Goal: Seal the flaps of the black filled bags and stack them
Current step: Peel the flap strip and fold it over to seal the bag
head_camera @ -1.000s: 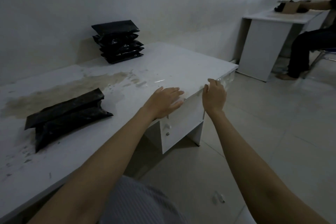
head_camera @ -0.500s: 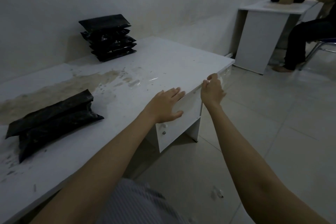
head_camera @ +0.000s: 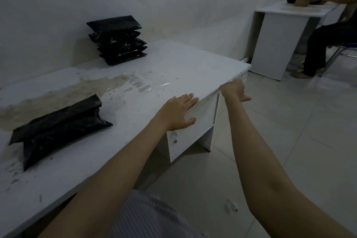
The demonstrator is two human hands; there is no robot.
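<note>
A stack of several black filled bags [head_camera: 116, 41] stands at the back of the white table [head_camera: 183, 63], against the wall. Two more black filled bags [head_camera: 58, 127] lie overlapping on the table's left part. My left hand [head_camera: 177, 112] rests flat on the table at its front edge, fingers straight. My right hand [head_camera: 232, 91] is at the same edge further right, thumb sticking out. Its fingertips are hidden at the edge, next to a clear strip of tape [head_camera: 243, 78] hanging there. Both hands are far from the bags.
A brownish stain [head_camera: 77, 91] spreads over the tabletop. A drawer front [head_camera: 189, 133] sits under the table edge. At the back right a seated person [head_camera: 328, 42] works at a second white desk [head_camera: 276, 35]. A small clear scrap [head_camera: 229, 206] lies on the tiled floor.
My right hand has slid along the table edge toward the far corner, and its thumb now points out. My left hand has stayed flat on the edge.
</note>
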